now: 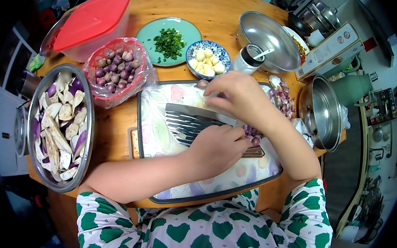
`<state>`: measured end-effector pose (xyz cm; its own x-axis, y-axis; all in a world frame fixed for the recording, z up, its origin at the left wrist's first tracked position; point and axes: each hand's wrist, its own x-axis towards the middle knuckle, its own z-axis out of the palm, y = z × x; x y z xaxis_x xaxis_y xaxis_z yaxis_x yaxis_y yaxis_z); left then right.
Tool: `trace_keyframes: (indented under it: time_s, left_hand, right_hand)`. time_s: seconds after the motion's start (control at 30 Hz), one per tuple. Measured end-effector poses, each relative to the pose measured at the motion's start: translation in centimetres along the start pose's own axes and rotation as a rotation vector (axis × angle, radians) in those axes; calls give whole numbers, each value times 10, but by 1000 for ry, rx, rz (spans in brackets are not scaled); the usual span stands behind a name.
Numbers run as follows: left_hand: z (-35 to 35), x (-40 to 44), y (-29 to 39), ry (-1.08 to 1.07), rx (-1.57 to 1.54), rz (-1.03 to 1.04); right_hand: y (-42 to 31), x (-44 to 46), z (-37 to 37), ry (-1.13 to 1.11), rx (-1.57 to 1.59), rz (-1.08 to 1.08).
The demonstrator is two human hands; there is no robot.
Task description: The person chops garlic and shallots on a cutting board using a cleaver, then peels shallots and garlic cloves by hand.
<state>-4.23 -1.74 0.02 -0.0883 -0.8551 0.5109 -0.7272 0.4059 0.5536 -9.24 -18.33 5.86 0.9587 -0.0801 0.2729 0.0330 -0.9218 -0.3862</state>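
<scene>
A wide-bladed knife [193, 111] with slots or dark streaks along its blade lies flat on the patterned cutting board [157, 92]. Over the knife, near its brown handle [254, 152], my left hand [219, 150] is closed, its fingertips at a small pile of purple shallots [255, 141]. Whatever its fingers hold is hidden. Beyond it, my right hand [236, 95] hovers above the far side of the board, thumb and fingers bent but apart. A single shallot [202, 84] sits just past those fingertips, and something dark purple shows under the hand.
Shallot skins [284, 98] lie right of the board. Around it stand a bowl of cut eggplant [90, 128], a red basket of shallots [91, 96], a green plate [144, 40] of chopped greens, a bowl of garlic [227, 56], a jar [244, 64], a colander [261, 35] and a metal bowl [333, 113].
</scene>
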Motion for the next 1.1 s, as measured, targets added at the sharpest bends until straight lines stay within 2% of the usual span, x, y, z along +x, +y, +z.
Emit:
trace_keyframes:
  time_s: [0.13,0.23,0.3,0.33,0.43,0.47,0.57,0.6,0.67,0.73,0.8,0.83,0.87,0.93,1.0,1.07,1.1]
  left_hand:
    - [0,0,-5,0,-5,-9]
    - [0,1,-5,7,6,-28]
    - [-1,2,-6,1,-3,-54]
    - [-3,3,-6,-9,-18,-72]
    - [-4,3,-7,0,-36,-91]
    - [-4,4,-7,11,-38,-93]
    - [-1,4,-7,-17,58,-124]
    - [-3,5,-5,-40,74,-142]
    - [-9,7,-1,-87,108,-173]
    - [-3,5,-6,21,68,-125]
    - [-1,7,-9,118,15,-103]
    - [0,10,-10,161,-21,-105]
    - [1,12,-10,203,-59,-106]
    - [-11,17,-2,123,-308,-309]
    - [-21,19,1,-35,-543,-589]
    - [-12,23,1,182,-944,-578]
    - [-7,24,0,295,-1139,-569]
  right_hand:
    - [-6,0,0,-172,-108,95]
    - [-7,7,-5,-69,118,219]
    - [-9,16,-10,169,273,285]
    - [7,17,-4,357,93,104]
    - [14,12,-13,328,23,202]
    - [14,7,-22,161,45,281]
    - [8,-7,-30,-140,81,310]
    - [15,-12,-22,-124,22,188]
    - [19,-18,-12,-128,-78,158]
    - [17,-21,-10,-116,-119,147]
    - [8,-27,-18,-5,37,226]
    - [3,-32,-23,51,113,267]
    - [2,-38,-29,90,139,210]
    - [1,-49,-38,170,190,94]
    - [-5,-62,-37,248,368,139]
    - [-6,-73,-33,295,492,143]
    - [-6,-75,-33,285,426,80]
